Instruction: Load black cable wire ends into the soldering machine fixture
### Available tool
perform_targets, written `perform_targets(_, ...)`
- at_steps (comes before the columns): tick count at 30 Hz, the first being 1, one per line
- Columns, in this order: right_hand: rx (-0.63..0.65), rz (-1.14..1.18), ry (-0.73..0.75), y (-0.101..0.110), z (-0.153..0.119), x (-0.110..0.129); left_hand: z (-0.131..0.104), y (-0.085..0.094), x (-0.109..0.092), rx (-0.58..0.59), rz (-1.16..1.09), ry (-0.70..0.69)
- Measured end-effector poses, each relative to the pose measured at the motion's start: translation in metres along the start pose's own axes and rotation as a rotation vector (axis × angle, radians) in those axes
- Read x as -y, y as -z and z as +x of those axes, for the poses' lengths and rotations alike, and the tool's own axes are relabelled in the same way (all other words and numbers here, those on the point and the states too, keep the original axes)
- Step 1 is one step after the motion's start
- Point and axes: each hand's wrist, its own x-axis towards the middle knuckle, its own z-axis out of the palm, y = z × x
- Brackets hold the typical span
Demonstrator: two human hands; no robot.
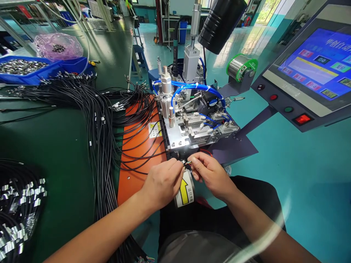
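My left hand [163, 182] is closed around a black cable [184, 164] near its end, just in front of the machine. Thin coloured wires [189, 162] stick out of that end, and the fingertips of my right hand [210, 173] are pinched on them. Directly below my fingers is a white drum [187, 191] with a yellow arrow label. Behind my hands stands a soldering-type machine [189, 128] with metal cylinders and blue air hoses. My fingers partly cover the cable end.
A thick bundle of black cables [100, 146] runs over the green table [65, 153] and orange board [131, 146]. Further left are a blue tray [27, 78] of metal parts and coiled cables [24, 193]. A solder spool [238, 67] and control screen [315, 69] stand right.
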Motion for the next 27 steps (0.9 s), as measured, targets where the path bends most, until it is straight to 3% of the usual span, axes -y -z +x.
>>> perform_targets(3,0.021,0.054,-0.031,0.002,0.0,0.001,0.0,0.0,0.0,0.004,0.011,0.002)
perform_targets(8,-0.025,-0.056,-0.047,0.005,0.001,0.003,0.0,0.0,-0.001,-0.017,0.014,-0.013)
perform_targets(17,-0.007,0.055,-0.235,0.005,0.003,0.016,0.0,0.001,0.0,-0.034,0.056,-0.056)
perform_targets(27,0.003,0.089,-0.189,0.004,0.001,0.012,0.001,0.001,-0.001,-0.036,0.024,-0.035)
